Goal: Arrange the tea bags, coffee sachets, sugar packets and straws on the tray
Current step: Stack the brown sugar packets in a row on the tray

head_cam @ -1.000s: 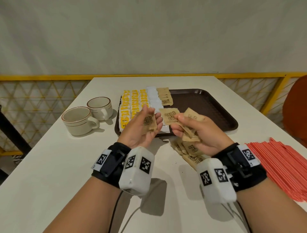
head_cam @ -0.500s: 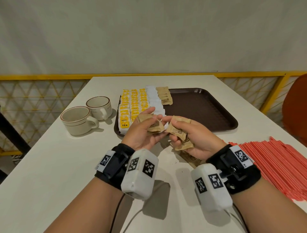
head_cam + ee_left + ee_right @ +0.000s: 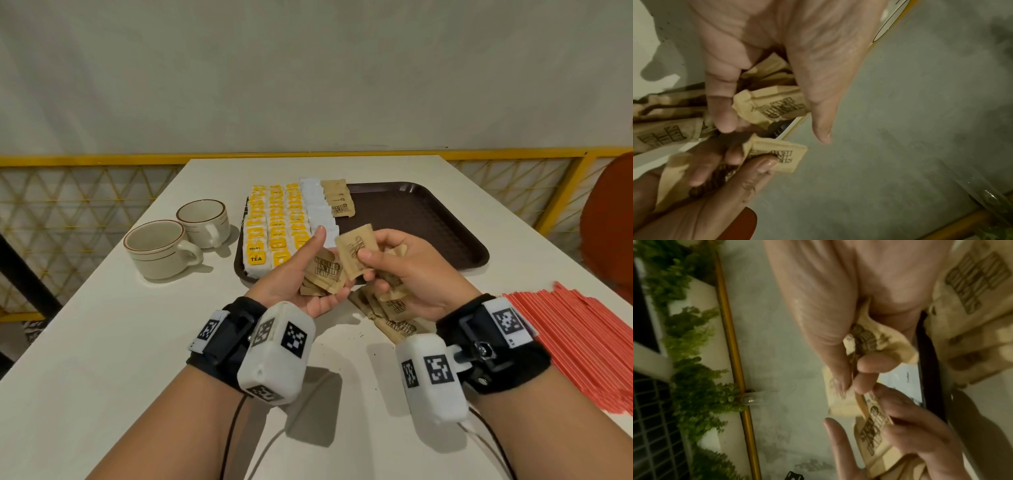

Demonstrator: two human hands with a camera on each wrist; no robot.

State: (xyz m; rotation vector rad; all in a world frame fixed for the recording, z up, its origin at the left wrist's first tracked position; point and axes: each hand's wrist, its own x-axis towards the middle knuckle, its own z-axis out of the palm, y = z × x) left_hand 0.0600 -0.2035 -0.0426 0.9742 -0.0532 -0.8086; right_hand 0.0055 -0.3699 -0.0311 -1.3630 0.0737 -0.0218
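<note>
We see the left hand (image 3: 301, 281) cradling a stack of brown sugar packets (image 3: 325, 274) and the right hand (image 3: 407, 270) pinching one packet (image 3: 354, 248), above the tray's (image 3: 428, 219) near edge

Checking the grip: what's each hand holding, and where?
Left hand: brown packets resting in its palm. Right hand: one packet pinched near its lower edge.

Plain pale wall (image 3: 308, 68), yellow railing (image 3: 102, 159) with lattice, white table (image 3: 85, 342), orange-red chair (image 3: 613, 222) at right
</note>
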